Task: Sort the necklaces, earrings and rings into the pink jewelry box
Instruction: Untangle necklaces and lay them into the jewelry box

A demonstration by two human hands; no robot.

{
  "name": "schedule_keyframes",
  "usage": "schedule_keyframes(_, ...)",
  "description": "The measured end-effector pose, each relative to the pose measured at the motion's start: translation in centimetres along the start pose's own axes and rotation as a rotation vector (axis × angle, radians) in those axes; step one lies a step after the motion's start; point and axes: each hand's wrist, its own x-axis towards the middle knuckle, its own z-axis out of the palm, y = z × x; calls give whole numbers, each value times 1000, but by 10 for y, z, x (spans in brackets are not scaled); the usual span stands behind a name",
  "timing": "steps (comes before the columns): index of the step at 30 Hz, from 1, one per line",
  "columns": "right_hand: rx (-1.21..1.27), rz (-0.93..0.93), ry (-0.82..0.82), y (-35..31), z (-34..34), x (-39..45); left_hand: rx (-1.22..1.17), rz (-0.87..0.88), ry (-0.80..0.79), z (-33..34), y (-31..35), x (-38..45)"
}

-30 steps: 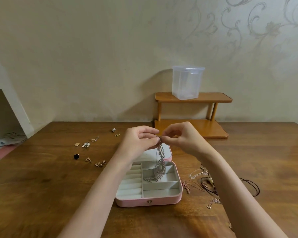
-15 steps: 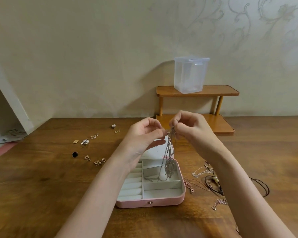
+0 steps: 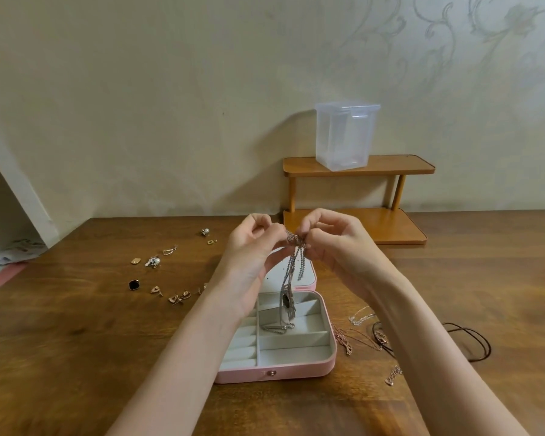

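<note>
While both hands pinch its bunched top above the pink jewelry box (image 3: 274,371), the left hand (image 3: 252,247) and right hand (image 3: 331,243) let the silver necklace (image 3: 291,278) dangle into a rear compartment. It looks light, limp and tangle-prone, best held near the clasp. Earrings (image 3: 153,262) lie left, more chains (image 3: 361,319) right; the raised lid (image 3: 306,272) stands close behind.

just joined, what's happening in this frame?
A person is sorting jewelry at a wooden table. Both the left hand and the right hand pinch the top of a silver necklace, whose lower end hangs into the open pink jewelry box. Earrings lie loose to the left of the box, more necklaces to its right.
</note>
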Motion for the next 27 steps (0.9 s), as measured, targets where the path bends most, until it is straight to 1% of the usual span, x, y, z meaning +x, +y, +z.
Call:
schedule_keyframes(5, 145, 38, -45, -5, -3, -4, -22, -11, 14, -4, -2, 2)
schedule_keyframes(8, 118, 47, -76, -7, -4, -6, -51, -21, 18, -4, -2, 2)
schedule_keyframes(11, 102, 70, -64, -8, -6, -5, -97, -57, 24, -4, 0, 2)
schedule_keyframes(14, 173, 93, -46, -8, -5, -3, -225, -119, -1, -3, 2, 2)
schedule_keyframes(17, 280, 109, -39, -7, -5, -2, -298, -113, -70, -3, 4, 0)
schedule_keyframes(18, 307, 106, -33, -7, -5, -2, -238, -94, -98, -3, 2, -1)
schedule_keyframes(19, 317, 94, -24, -7, -5, -2, -93, -65, -115, -3, 0, -2)
schedule_keyframes(21, 276, 49, -4, -6, -5, -2, 294, 7, -111, -1, -4, -3)
schedule_keyframes(22, 247, 25, 2, -5, -4, -2, 414, 35, -92, 1, -6, -3)
schedule_keyframes(23, 233, 6, 5, -4, -3, -2, 466, 56, -66, 2, -6, -3)
schedule_keyframes(25, 243, -7, 15, -3, -3, -2, 468, 87, -22, 1, -5, -3)
schedule_keyframes(27, 246, 2, 16, -4, -5, -2, 362, 43, -3, -1, -3, -2)
